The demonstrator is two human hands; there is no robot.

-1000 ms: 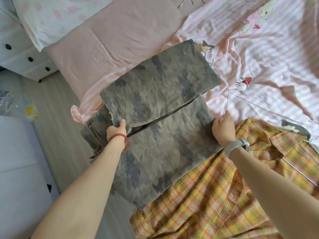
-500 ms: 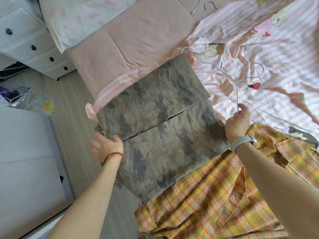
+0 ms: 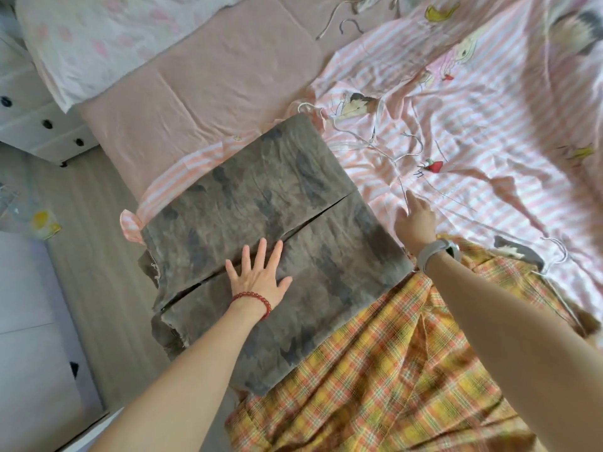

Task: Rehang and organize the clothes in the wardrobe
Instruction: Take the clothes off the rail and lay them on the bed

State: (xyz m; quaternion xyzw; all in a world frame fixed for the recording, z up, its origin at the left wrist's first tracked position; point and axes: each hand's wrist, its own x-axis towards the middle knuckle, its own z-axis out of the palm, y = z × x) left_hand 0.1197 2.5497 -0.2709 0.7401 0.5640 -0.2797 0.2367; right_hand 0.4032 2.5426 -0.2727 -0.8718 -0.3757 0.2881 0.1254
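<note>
A pair of grey-brown mottled trousers (image 3: 293, 197) lies folded flat at the bed's near edge. My left hand (image 3: 259, 275) rests palm down on them with fingers spread, near the seam between the two legs. My right hand (image 3: 416, 220) hovers just right of the trousers, fingers extended toward a thin white wire hanger (image 3: 396, 154) lying on the striped sheet. I cannot tell whether the fingers touch the hanger. A yellow-orange plaid garment (image 3: 391, 370) lies under my right forearm and overlaps the trousers' lower right corner.
The pink-striped cartoon sheet (image 3: 489, 109) covers the bed. A plain pink pillow (image 3: 212, 76) and a floral pillow (image 3: 98, 37) lie at the back left. Another white hanger (image 3: 554, 259) pokes out of the plaid garment. A white drawer unit (image 3: 36, 125) stands on the floor at left.
My left hand let go of the trousers' left edge and now lies flat on their middle. My right hand released its grip near the hanger and opened. The trousers lie flatter.
</note>
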